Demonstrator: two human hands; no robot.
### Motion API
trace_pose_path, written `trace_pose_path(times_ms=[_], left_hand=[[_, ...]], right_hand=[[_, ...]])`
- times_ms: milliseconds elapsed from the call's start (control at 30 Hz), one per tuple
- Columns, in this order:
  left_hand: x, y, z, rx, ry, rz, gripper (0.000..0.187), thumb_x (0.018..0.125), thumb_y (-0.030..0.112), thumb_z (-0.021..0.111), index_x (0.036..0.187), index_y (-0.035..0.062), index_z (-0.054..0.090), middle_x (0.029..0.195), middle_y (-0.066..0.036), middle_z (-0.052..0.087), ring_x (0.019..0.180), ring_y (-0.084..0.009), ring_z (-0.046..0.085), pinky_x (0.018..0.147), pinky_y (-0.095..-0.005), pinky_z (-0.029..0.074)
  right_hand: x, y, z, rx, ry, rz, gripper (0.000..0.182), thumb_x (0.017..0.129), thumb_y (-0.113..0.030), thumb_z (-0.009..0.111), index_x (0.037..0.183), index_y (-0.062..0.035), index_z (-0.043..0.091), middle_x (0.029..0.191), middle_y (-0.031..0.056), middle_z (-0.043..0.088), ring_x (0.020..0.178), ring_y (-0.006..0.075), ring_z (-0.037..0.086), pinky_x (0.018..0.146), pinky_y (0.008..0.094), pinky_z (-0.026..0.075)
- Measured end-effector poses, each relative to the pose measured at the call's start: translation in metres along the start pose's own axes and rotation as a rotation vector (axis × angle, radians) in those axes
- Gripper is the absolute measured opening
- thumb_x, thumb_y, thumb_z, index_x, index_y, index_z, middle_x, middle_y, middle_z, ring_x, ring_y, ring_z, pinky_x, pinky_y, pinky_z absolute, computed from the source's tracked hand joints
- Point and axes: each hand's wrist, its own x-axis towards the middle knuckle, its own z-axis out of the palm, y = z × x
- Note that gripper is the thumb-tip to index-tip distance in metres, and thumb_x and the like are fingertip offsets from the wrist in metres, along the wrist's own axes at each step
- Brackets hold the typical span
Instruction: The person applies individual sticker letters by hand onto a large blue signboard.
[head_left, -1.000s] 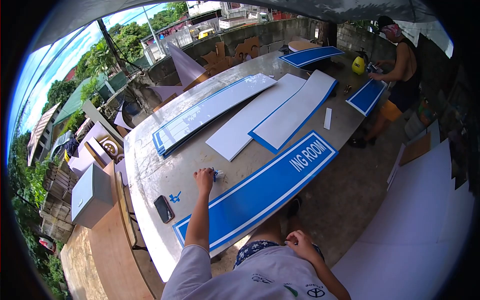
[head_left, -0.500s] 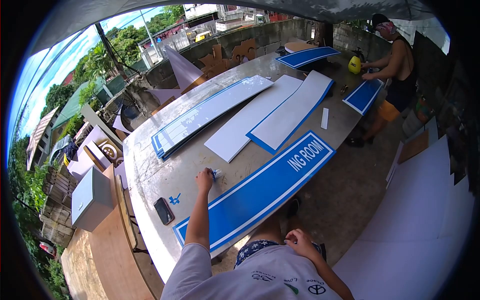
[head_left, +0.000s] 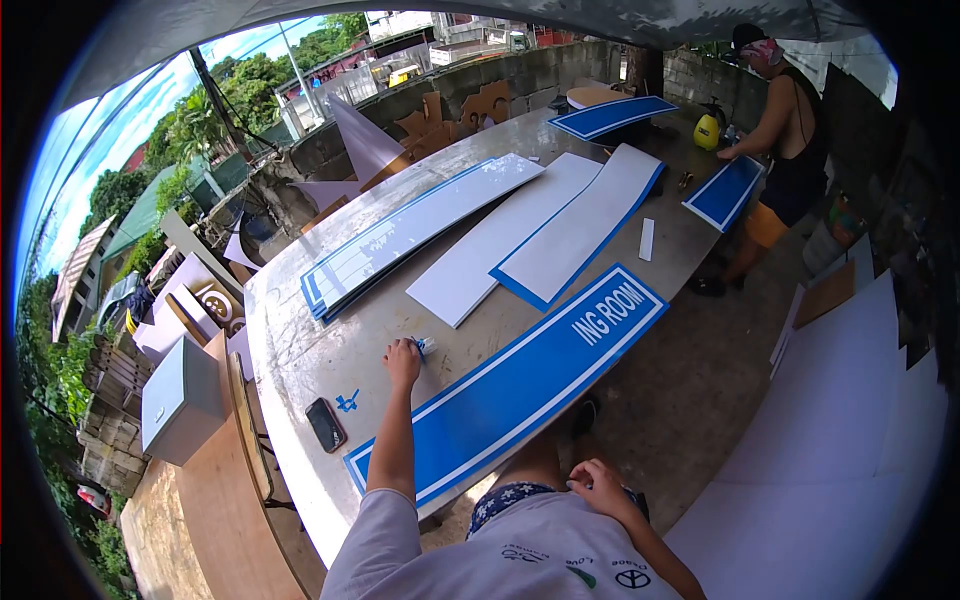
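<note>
Fingers point(head_left: 408, 347) of the left hand point(head_left: 402, 362) were curled together around a small blue-and-white scrap point(head_left: 424, 346), which was pressed against the metal desk point(head_left: 300, 340) just beside the upper edge of the long blue sign point(head_left: 510, 385) lettered "ING ROOM". The left arm was stretched forward across the near end of that sign. The right hand point(head_left: 600, 487) was kept low by the person's lap, off the desk, its fingers point(head_left: 577, 484) loosely bent on the clothing with nothing seen in them. A black phone point(head_left: 326, 424) was laid flat near the desk's left edge, with small blue cut-outs point(head_left: 347, 402) just beside it, between the phone and the left hand. Farther up the desk, a stack of blue-edged panels point(head_left: 410, 232) and two white boards point(head_left: 540, 235) were laid side by side, and a narrow white strip point(head_left: 646, 239) was seen near them. At the far end another person point(head_left: 785, 150) was bent over a smaller blue sign point(head_left: 722, 193), with a yellow bottle point(head_left: 707, 131) beside it. A grey box point(head_left: 178, 400) was set on a wooden surface to the left of the desk.
</note>
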Motion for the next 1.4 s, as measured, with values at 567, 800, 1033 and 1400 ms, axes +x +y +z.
trace_pose_path(times_ms=[567,800,1033,1400], left_hand=[[-0.014,0.006,-0.026,0.073,-0.011,-0.206,0.048,0.071,0.021,0.072,0.116,0.0143,0.059,0.126,-0.015,0.041,0.118,-0.0356,0.043,0.097,-0.0482,0.038],[-0.006,-0.011,-0.017,-0.024,0.277,-0.045,0.053,0.069,0.015,0.073,0.116,0.0090,0.049,0.120,-0.013,0.043,0.114,-0.0340,0.045,0.097,-0.0469,0.035],[-0.004,-0.017,-0.020,-0.022,0.206,-0.108,0.061,0.070,0.019,0.075,0.118,0.0079,0.039,0.115,-0.011,0.051,0.110,-0.0294,0.051,0.095,-0.0487,0.032],[-0.009,-0.012,-0.026,-0.013,0.241,-0.118,0.059,0.080,0.030,0.070,0.122,0.0104,0.033,0.103,-0.011,0.061,0.101,-0.0308,0.060,0.102,-0.0606,0.025]], right_hand=[[-0.003,0.005,0.000,0.007,0.014,-0.008,0.022,0.081,-0.017,0.073,0.094,-0.0020,0.063,0.095,0.0105,0.059,0.076,0.0199,0.064,0.072,0.0309,0.053],[-0.001,0.006,0.002,0.009,-0.003,0.005,0.022,0.081,-0.017,0.073,0.095,-0.0020,0.063,0.095,0.0102,0.059,0.076,0.0197,0.064,0.072,0.0308,0.053],[-0.002,0.003,0.002,0.021,-0.001,0.004,0.022,0.081,-0.017,0.072,0.095,-0.0021,0.063,0.096,0.0100,0.059,0.077,0.0191,0.064,0.072,0.0308,0.053],[-0.001,0.006,0.004,0.009,-0.012,0.001,0.023,0.081,-0.018,0.073,0.095,-0.0029,0.063,0.096,0.0095,0.059,0.077,0.0193,0.064,0.072,0.0308,0.052]])
